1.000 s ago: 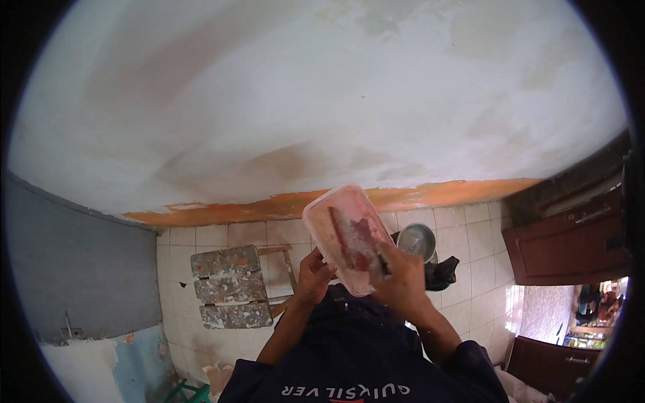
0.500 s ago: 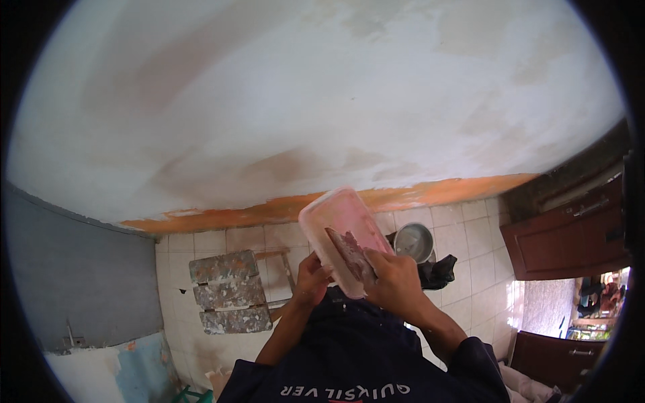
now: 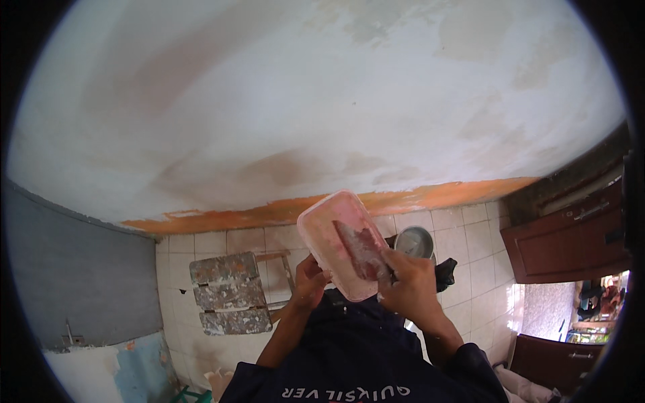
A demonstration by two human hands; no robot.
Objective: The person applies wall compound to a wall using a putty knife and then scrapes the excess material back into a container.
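Note:
My left hand (image 3: pixel 310 281) grips the near left edge of a pink, shallow plastic tray (image 3: pixel 311 216). Its fingers go under the tray and are partly hidden. Pale, wet-looking filler smears the tray's inside. Closed round the grip of a broad putty knife (image 3: pixel 361 250) is my right hand (image 3: pixel 410 282), over the tray's right side. The reddish-brown blade, streaked with pale filler, slants across the tray. Its handle is mostly covered by my fingers.
Ahead stands a patchy white wall (image 3: pixel 349 121) with an orange strip (image 3: pixel 430 195) along its foot. A paint-spattered wooden stool (image 3: pixel 230 293) is on the tiled floor at left. At right are a metal pot (image 3: pixel 414 242), a black plastic bag (image 3: pixel 446 274) and a brown door (image 3: pixel 564 235).
My right hand has shifted slightly right with the putty knife, and more of the blade's face shows. The tray has stayed nearly in place in my left hand.

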